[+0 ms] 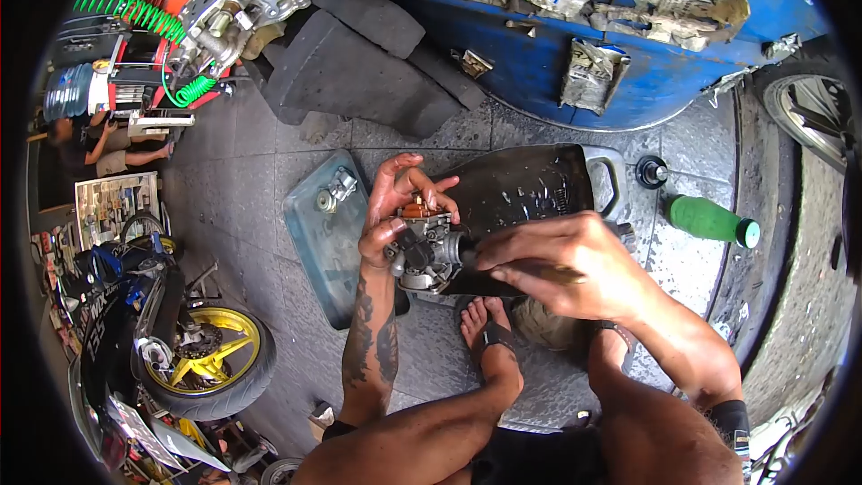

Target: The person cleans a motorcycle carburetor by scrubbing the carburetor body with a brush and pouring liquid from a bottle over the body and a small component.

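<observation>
My left hand (395, 202) is wrapped round a metal carburetor (438, 256), its wet, grimy fingers at the top and left side. Against the right side of the carburetor, my right hand (579, 265) is closed on a slim tool with a brownish handle (561, 275); its tip is dark and its kind is not clear. Both hands are over a cut-open black jerrycan (512, 184) with dark liquid and small metal bits inside. A shallow plastic tray (310, 238) lies left of my left hand, holding a small metal part (339, 190).
A green bottle (709, 221) and a small black bottle (651, 171) stand to the right. Behind are a large blue drum (530, 63) and a dark padded block (359, 72). A motorcycle with a yellow wheel (211, 355) is at left, with a seated person (112, 144) farther back.
</observation>
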The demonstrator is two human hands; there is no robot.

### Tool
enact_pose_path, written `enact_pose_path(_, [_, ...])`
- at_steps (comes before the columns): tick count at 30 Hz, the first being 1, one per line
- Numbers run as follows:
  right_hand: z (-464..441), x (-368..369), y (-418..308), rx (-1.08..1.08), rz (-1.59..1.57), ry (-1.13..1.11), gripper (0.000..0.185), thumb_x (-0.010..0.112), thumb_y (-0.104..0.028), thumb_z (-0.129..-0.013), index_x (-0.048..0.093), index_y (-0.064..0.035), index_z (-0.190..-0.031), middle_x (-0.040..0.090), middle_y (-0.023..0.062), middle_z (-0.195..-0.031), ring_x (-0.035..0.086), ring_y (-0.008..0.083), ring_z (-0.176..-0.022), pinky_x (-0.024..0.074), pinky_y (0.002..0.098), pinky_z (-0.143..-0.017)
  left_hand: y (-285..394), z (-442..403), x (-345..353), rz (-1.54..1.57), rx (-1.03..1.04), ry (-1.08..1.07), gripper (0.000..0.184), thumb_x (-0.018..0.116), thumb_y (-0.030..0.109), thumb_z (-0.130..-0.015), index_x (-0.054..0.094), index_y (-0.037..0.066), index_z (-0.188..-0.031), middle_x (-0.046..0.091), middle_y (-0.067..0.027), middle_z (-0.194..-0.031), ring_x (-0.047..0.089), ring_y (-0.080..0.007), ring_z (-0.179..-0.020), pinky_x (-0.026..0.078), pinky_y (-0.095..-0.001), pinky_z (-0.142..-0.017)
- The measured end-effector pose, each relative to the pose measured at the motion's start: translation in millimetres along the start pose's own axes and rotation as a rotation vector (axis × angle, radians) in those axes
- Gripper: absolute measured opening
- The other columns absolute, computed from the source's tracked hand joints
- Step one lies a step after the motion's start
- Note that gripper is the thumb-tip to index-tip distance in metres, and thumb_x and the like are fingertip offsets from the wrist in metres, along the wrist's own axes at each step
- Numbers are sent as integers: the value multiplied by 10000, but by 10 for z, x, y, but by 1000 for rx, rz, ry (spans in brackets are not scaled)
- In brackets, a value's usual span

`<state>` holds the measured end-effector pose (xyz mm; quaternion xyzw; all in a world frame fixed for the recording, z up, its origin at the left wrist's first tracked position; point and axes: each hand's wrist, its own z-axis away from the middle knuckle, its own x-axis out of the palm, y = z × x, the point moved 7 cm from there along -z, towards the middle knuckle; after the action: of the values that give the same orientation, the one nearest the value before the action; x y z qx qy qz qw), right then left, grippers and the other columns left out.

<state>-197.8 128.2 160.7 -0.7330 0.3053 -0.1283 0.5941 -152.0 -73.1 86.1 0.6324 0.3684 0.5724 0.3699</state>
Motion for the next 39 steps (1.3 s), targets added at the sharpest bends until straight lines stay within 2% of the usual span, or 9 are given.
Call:
enact_pose_path(6, [55, -191, 196, 153, 199, 1, 154, 666, -6, -805, 703, -21, -954, 719, 122, -881, 719, 298, -777, 592, 367, -721, 1, 34, -56, -72, -22, 11, 812, 651, 306, -764, 283, 31, -1433, 557, -100, -937, 672, -395, -861, 237, -592, -1138])
enact_pose_path(9, [64, -237, 119, 145, 117, 50, 186, 669, 20, -796, 697, -26, -974, 722, 118, -905, 720, 293, -806, 594, 368, -733, -11, 59, -119, 52, 30, 52, 803, 632, 337, -777, 285, 31, -1433, 551, -103, -921, 676, -386, -831, 243, -592, -1139])
enact_pose_path(11, [8, -154, -68, -42, 40, 35, 219, 668, 45, -782, 692, -28, -987, 721, 115, -944, 718, 291, -846, 594, 366, -743, -46, 41, -117, 89, 31, 60, 811, 634, 347, -775, 285, 30, -1434, 550, -105, -921, 676, -385, -830, 244, -591, -1141])
enact_pose_path(20, [5, -152, 70, 14, 103, 156, 205, 698, 24, -766, 691, -43, -959, 713, 104, -970, 709, 296, -872, 593, 364, -758, -230, 121, -213, 220, -15, 97, 844, 651, 429, -767, 308, 27, -1425, 560, -114, -938, 672, -383, -836, 276, -578, -1143])
enact_pose_path(26, [7, 61, 124, -48, 74, 47, 234, 679, 52, -757, 676, -38, -973, 704, 111, -973, 701, 307, -840, 585, 377, -721, -338, 96, -173, 282, -31, 86, 815, 601, 441, -796, 304, 27, -1431, 551, -126, -961, 669, -375, -859, 293, -579, -1145])
enact_pose_path(29, [19, -74, 116, 26, 110, 174, 200, 676, 34, -781, 686, -27, -972, 709, 110, -947, 706, 294, -836, 586, 362, -728, -355, 150, -202, 303, -13, 152, 787, 593, 415, -807, 311, 25, -1430, 551, -127, -968, 662, -368, -871, 289, -576, -1154])
enact_pose_path(34, [-12, 123, 148, 22, 8, 7, 176, 675, 15, -804, 682, -16, -977, 709, 119, -943, 708, 297, -823, 586, 357, -734, -314, 117, -189, 288, -20, 110, 809, 611, 427, -801, 309, 19, -1430, 554, -117, -968, 659, -368, -859, 303, -560, -1146])
enact_pose_path(38, [3, -95, 223, 12, 221, 195, 141, 672, 8, -821, 693, -9, -960, 713, 124, -938, 714, 292, -799, 589, 347, -717, -248, 120, -192, 178, -26, 78, 813, 623, 428, -804, 306, 24, -1434, 556, -112, -963, 661, -371, -861, 301, -558, -1144])
enact_pose_path(39, [48, -172, 302, 146, 65, 227, 125, 671, 2, -839, 700, -11, -960, 713, 132, -947, 721, 286, -788, 591, 349, -703, -230, 116, -188, 208, -20, 70, 814, 628, 426, -803, 306, 26, -1435, 556, -111, -962, 662, -372, -861, 299, -560, -1144])
